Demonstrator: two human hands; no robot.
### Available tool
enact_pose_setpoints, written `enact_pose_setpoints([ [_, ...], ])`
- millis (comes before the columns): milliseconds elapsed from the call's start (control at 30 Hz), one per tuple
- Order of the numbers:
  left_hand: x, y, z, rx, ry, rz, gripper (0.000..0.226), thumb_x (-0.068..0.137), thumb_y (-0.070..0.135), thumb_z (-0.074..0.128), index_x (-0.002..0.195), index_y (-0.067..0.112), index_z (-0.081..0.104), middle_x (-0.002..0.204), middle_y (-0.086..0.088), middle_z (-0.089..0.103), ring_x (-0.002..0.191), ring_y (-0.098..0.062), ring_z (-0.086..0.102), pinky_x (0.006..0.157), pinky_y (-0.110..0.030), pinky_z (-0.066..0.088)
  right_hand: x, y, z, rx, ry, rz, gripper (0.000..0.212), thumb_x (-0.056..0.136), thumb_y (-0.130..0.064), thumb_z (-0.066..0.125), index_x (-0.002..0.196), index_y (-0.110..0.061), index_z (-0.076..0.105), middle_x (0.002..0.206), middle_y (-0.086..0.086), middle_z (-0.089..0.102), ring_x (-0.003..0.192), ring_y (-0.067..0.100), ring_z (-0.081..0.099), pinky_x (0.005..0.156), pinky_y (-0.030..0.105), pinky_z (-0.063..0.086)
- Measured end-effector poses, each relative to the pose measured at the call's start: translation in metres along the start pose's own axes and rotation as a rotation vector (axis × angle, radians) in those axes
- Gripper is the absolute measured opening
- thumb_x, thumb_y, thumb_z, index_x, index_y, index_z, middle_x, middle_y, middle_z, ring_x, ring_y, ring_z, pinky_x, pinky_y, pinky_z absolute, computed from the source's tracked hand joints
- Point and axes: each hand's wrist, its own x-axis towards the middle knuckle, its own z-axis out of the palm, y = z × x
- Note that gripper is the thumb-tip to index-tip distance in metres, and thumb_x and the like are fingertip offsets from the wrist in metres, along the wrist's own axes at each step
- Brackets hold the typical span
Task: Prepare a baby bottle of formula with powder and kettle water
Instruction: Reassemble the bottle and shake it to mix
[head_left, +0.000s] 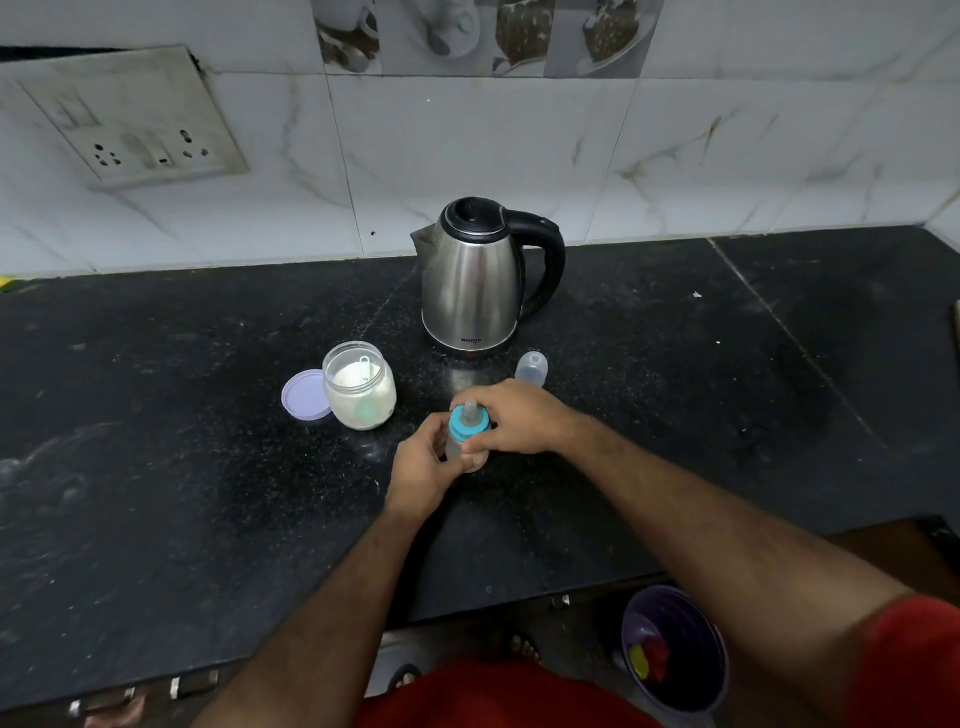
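Observation:
A clear baby bottle (464, 448) with a blue collar and teat (469, 420) stands on the black counter (208, 493). My left hand (420, 470) wraps the bottle's body from the left. My right hand (514, 418) grips the blue collar from the right. Behind them sits a steel kettle (475, 278) with a black handle and shut lid. To the left is an open clear jar of white powder (360, 387) with a scoop inside, its lilac lid (305, 395) lying beside it. The bottle's clear cap (531, 368) stands near the kettle's base.
A tiled wall with a socket plate (140, 140) rises behind the counter. Below the counter's front edge stands a purple bin (675, 649) on the floor at the right.

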Motion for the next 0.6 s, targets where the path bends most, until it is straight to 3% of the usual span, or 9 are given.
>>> enact_pose_setpoints([
  [200, -0.002, -0.001, 0.003, 0.062, 0.054, 0.01, 0.042, 0.072, 0.013, 0.081, 0.109, 0.023, 0.064, 0.092, 0.009, 0.074, 0.087, -0.006, 0.07, 0.084, -0.034, 0.057, -0.014, -0.015, 0.032, -0.029, 0.279, 0.117, 0.037, 0.086, -0.05, 0.062, 0.116, -0.027, 0.055, 0.099, -0.006, 0.07, 0.092, 0.019, 0.065, 0.073, 0.032, 0.045],
  [367, -0.004, -0.004, 0.004, 0.071, 0.074, 0.005, 0.035, 0.078, 0.02, 0.078, 0.105, 0.036, 0.063, 0.089, 0.008, 0.074, 0.086, -0.012, 0.071, 0.082, -0.042, 0.058, -0.014, -0.034, 0.056, 0.018, 0.464, 0.284, 0.041, 0.09, -0.05, 0.059, 0.12, -0.022, 0.054, 0.102, -0.001, 0.07, 0.093, 0.021, 0.066, 0.078, 0.037, 0.052],
  [433, -0.003, -0.004, 0.003, 0.075, 0.073, 0.01, 0.037, 0.076, 0.02, 0.08, 0.107, 0.033, 0.064, 0.089, 0.008, 0.074, 0.085, -0.011, 0.07, 0.082, -0.04, 0.058, -0.013, -0.03, 0.051, 0.034, 0.417, 0.285, 0.042, 0.089, -0.052, 0.061, 0.118, -0.024, 0.054, 0.101, -0.002, 0.07, 0.092, 0.02, 0.065, 0.076, 0.035, 0.05],
  [600, -0.003, 0.001, 0.001, 0.042, 0.019, 0.014, 0.048, 0.071, 0.018, 0.086, 0.113, 0.025, 0.063, 0.097, 0.011, 0.075, 0.092, -0.004, 0.069, 0.088, -0.029, 0.055, -0.007, -0.006, 0.01, 0.024, 0.065, 0.103, 0.049, 0.081, -0.054, 0.068, 0.124, -0.032, 0.054, 0.107, -0.01, 0.069, 0.1, 0.013, 0.063, 0.082, 0.036, 0.051],
])
